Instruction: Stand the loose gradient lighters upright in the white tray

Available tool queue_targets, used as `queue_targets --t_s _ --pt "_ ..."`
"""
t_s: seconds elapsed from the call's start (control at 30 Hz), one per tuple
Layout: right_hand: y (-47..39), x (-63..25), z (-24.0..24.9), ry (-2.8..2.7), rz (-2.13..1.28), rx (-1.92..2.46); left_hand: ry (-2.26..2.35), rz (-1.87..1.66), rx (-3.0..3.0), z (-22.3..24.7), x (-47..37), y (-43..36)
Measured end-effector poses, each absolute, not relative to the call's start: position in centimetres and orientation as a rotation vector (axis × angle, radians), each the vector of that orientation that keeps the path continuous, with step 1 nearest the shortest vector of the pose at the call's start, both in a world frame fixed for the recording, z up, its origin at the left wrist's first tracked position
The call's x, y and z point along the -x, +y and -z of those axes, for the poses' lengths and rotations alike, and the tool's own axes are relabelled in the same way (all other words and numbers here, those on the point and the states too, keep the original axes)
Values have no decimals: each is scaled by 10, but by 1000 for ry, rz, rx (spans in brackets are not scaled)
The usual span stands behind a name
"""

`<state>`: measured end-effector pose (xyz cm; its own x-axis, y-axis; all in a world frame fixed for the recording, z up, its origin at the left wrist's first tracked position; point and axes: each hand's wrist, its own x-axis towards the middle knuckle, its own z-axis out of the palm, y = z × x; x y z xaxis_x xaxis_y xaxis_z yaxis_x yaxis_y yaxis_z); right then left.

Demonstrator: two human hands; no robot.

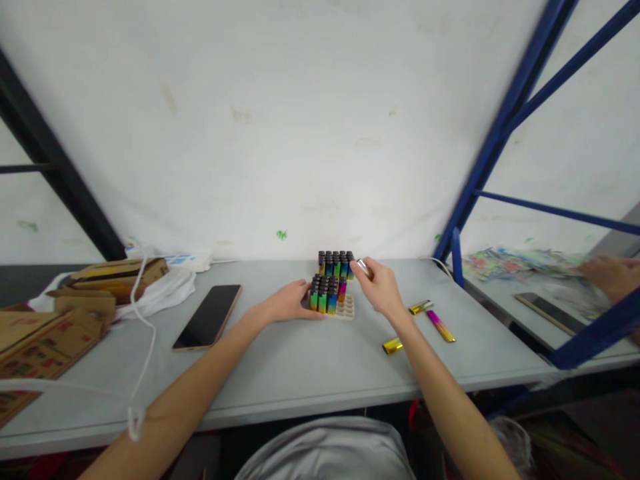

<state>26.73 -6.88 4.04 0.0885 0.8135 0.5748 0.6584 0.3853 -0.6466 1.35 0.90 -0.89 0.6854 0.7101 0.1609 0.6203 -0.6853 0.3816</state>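
Note:
A pale tray with round holes [346, 308] stands near the middle of the table. Upright lighters with black tops [323, 295] in green and blue fill its left part, and a pink-orange lighter [342, 291] stands to their right. My left hand [293, 301] grips the tray's left side, thumb at the front. Behind it is a second block of upright lighters [336, 265]. My right hand [379, 285], closed, pinches a lighter with a shiny silver end [365, 269] just right of these. Most of that lighter is hidden by the fingers.
Yellow lighter-shaped pieces [393, 345] [421, 307] and a pink-yellow one [441, 327] lie at the right. At the left are a phone [208, 317], a white cable [145, 320] and cardboard boxes [60, 333]. Beyond the blue frame [493, 140], another person's hand [613, 275] shows.

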Motion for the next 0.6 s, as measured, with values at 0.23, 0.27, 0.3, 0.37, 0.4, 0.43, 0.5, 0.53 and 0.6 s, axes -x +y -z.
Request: queue_targets --t_s 0.23,0.27,0.3,0.37,0.4,0.43,0.5,0.53,0.6 --pt "-65 -265 -34 -1682 -57 1505 1041 -462 -2603 12 -13 11" --pt "-64 -266 -33 -1688 -58 1512 1043 -464 -2602 13 -13 11" --pt "-63 -266 -31 -1695 -62 1511 1045 -465 -2603 13 -13 11" --pt "-62 -268 -30 -1705 -72 1503 1048 -469 -2605 12 -13 11" --pt "-62 -268 -29 -1709 -78 1500 1048 -468 -2606 12 -13 10" --pt "-62 -269 -29 -1714 -83 1500 1050 -463 -2609 11 -13 10" --pt "-62 -269 -29 -1717 -88 1497 1058 -447 -2611 10 -13 9" --pt "-62 -268 -29 -1710 -85 1489 1061 -442 -2610 10 -14 9" --pt "-63 -267 -29 -1689 -74 1465 1056 -445 -2604 10 -14 9"
